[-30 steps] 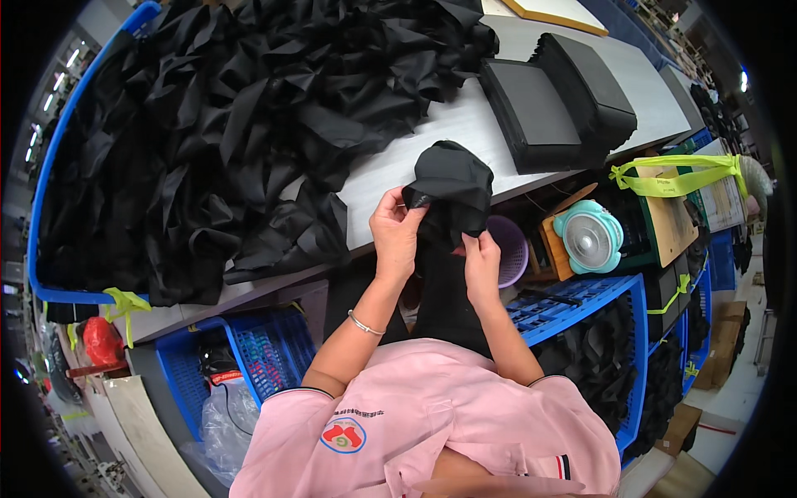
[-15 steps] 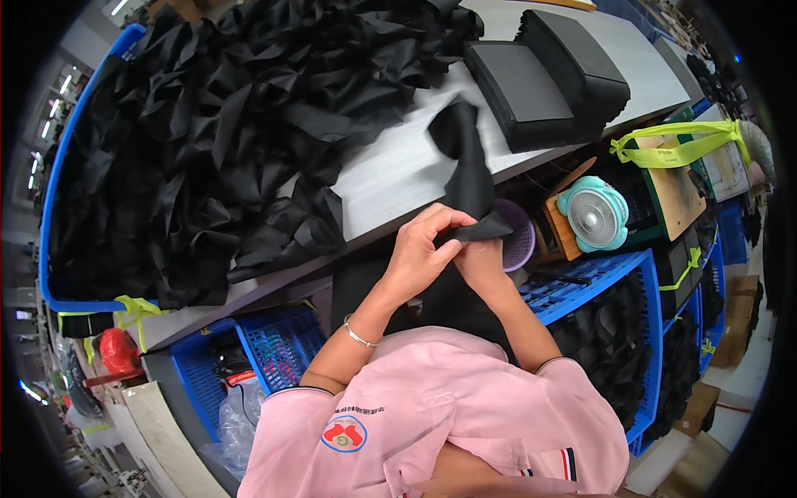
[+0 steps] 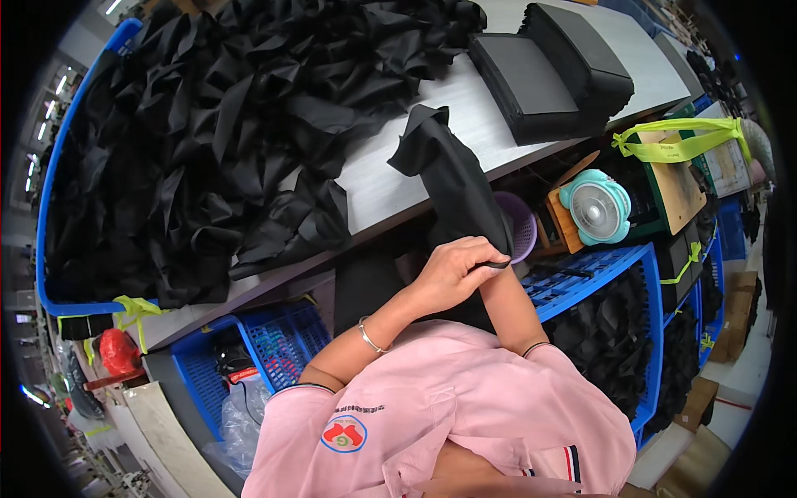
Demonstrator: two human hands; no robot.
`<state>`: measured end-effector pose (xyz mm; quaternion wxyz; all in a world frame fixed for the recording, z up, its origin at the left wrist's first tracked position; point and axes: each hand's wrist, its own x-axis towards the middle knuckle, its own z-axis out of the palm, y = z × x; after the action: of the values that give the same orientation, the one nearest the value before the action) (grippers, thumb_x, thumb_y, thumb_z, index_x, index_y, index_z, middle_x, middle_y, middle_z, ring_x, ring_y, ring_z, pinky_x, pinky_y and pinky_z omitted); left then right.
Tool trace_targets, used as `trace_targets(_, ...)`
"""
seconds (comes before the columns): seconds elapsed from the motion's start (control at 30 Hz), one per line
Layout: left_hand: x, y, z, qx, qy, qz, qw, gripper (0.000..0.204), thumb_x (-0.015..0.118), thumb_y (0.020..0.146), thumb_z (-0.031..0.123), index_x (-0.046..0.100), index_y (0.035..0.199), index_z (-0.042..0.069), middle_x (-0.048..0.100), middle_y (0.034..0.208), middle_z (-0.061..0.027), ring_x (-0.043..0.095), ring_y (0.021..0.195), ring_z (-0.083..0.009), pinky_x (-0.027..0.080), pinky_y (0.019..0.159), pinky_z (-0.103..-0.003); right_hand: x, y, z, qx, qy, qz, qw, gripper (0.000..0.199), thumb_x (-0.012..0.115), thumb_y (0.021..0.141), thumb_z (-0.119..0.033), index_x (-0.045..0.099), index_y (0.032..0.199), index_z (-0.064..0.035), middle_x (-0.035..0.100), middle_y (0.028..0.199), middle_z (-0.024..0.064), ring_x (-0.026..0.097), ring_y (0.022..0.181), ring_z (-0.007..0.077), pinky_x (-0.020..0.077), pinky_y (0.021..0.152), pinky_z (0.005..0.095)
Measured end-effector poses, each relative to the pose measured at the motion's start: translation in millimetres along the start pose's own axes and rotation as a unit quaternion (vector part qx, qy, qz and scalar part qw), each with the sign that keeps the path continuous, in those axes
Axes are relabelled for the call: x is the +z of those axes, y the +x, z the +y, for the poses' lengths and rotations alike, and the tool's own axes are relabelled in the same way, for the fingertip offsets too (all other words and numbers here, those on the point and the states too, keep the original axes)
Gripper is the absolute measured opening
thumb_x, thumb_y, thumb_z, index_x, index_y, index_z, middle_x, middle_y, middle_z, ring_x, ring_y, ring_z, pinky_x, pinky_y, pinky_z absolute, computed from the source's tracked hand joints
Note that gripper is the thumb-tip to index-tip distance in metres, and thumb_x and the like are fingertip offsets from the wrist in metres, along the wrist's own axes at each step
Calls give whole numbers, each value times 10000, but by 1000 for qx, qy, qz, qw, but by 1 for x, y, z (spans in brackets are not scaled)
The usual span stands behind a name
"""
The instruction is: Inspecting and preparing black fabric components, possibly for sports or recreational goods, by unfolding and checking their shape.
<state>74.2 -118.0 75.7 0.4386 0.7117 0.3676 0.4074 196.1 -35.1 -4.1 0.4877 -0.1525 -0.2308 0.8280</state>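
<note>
A long black fabric piece (image 3: 457,178) stretches from above my hands onto the edge of the grey table, its far end flared and folded over. My left hand (image 3: 455,270) is closed at the near end of the fabric, fingers bent over its edge beside my right wrist. My right forearm (image 3: 509,311) runs up to that same edge, and the right hand is hidden by the fabric and my left hand. Whether the right hand is inside the piece or behind it, I cannot tell. A heap of loose black fabric pieces (image 3: 199,141) covers the table's left side.
Two stacks of flat black sheets (image 3: 531,83) lie on the grey table (image 3: 386,178). Below its edge stand a purple basket (image 3: 521,228) and a teal fan (image 3: 596,207). Blue crates (image 3: 652,332) with black pieces are at my right; another blue crate (image 3: 286,332) is at my left.
My left hand has moved down and right, to the right wrist. The fabric's far end has swung left and the piece now looks wider. My right hand, partly visible before, is now covered.
</note>
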Motion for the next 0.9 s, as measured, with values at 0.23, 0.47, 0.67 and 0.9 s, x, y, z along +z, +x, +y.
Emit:
trace_targets(0.23,-6,-20,-13,-74,-94,118,986,148,646,914,19,724,1038,0,658,886,-46,605,809,-115,477,749,-255,-9,-20,16,-56,-141,-55,987,283,686,908,-93,654,1182,-27,665,1154,55,638,1008,163,537,869,314)
trace_targets(0.47,-7,-16,-20,-121,-122,206,963,143,640,936,54,722,1044,7,632,842,-43,577,745,-119,461,680,-258,24,-67,-5,-209,-751,9,626,159,693,880,-66,710,1034,-30,705,1016,130,686,951,289,543,821,364)
trace_targets(0.67,-3,-17,-8,-62,-122,134,981,133,650,916,-14,716,1031,-9,655,899,-45,594,805,-93,469,717,-234,34,-81,-6,-307,-679,104,658,236,686,890,-71,687,1117,-7,702,1083,156,684,1003,308,541,866,377)
trace_targets(0.9,31,-28,13,25,-123,-89,988,111,707,889,31,700,995,-2,664,897,-80,648,800,-165,527,731,-288,8,-36,0,-72,-173,82,979,356,633,912,-84,613,1253,16,663,1239,159,646,1129,272,498,985,362)
